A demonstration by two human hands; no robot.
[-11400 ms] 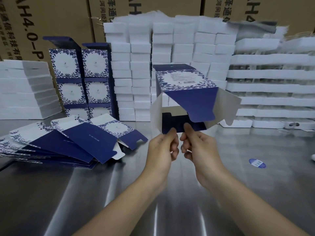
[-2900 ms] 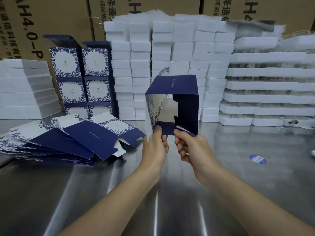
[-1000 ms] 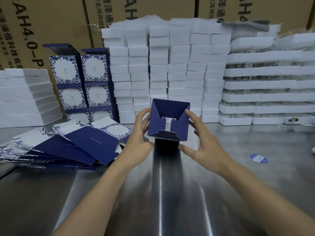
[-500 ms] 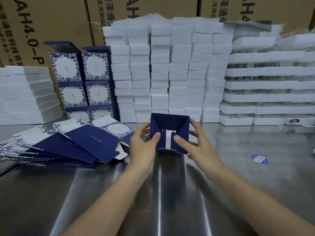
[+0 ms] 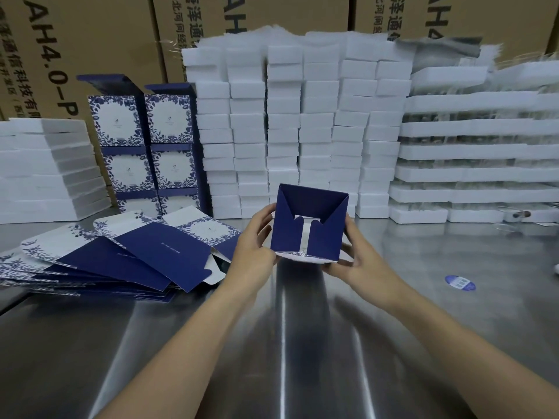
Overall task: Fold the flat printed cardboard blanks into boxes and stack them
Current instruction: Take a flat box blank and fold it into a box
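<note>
At lower left of the frame, flat blanks (image 5: 121,261) lie fanned within reach. At centre, the left hand (image 5: 254,249) and right hand (image 5: 354,261) grasp the box (image 5: 308,225) by its sides, steadying its interlocking flaps.

One head cam — looks fwd and down, close over the steel table (image 5: 453,328).

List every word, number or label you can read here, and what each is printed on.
"AH4.0-P", cut off at both ends: left brown carton.
"科技有", within a longer, partly hidden column of Chinese: same carton.
"泽通" and "北河间", both cut off: middle brown carton.
"AH", cut off: right brown carton.
Too small or blurred: print on the stacked boxes, flat blanks and blue sticker.
</note>
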